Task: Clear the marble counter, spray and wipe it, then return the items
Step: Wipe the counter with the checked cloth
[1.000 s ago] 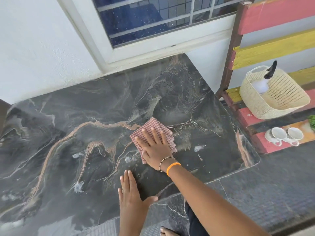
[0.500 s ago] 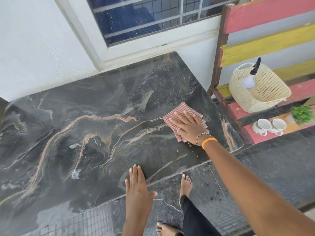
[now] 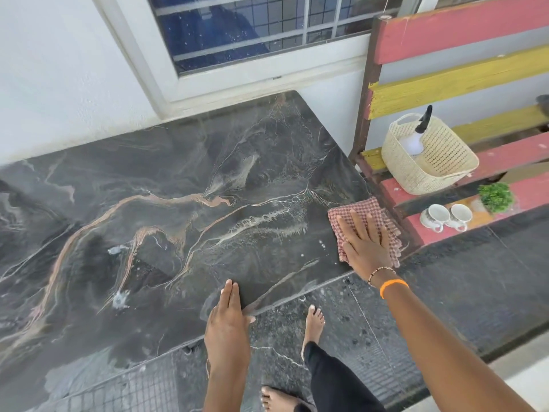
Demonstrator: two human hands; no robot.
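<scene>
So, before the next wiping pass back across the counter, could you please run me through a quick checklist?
1. Cloth flat under the right hand: ok.
2. Cloth fully on the counter: not ok, one corner overhangs the right end.
3. Left hand braced on the near edge: ok.
4. Counter free of items: ok; basket, cups and plant sit on the bench.
5. Spray all wiped: not ok, foam spots remain at left.
6. Cloth still clean enough: cannot tell.

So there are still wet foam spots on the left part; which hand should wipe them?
Right hand: it already presses the checked cloth. Left hand lies empty on the marble counter edge.
</scene>
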